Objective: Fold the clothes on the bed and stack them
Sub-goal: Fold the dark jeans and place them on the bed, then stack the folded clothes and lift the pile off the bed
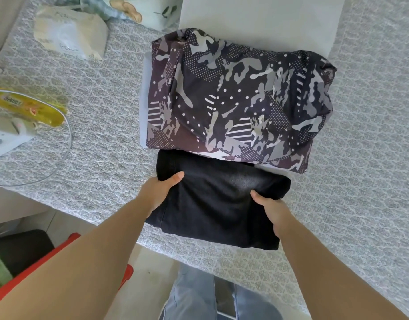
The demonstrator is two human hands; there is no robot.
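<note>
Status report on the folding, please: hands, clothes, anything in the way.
Left hand and right hand grip folded black garment by its sides. Camo garment folded just beyond, overlapping its far edge. Bed around it bare; nothing blocking.

Your bed [102,125], in a grey patterned cover, carries a folded black garment [222,204] at centre, a camouflage-print garment [235,98] above it, and a tissue pack [69,33] upper left.

Left hand [158,192] and right hand [271,210] bare, forearms unsleeved; legs in light blue jeans [194,296].
</note>
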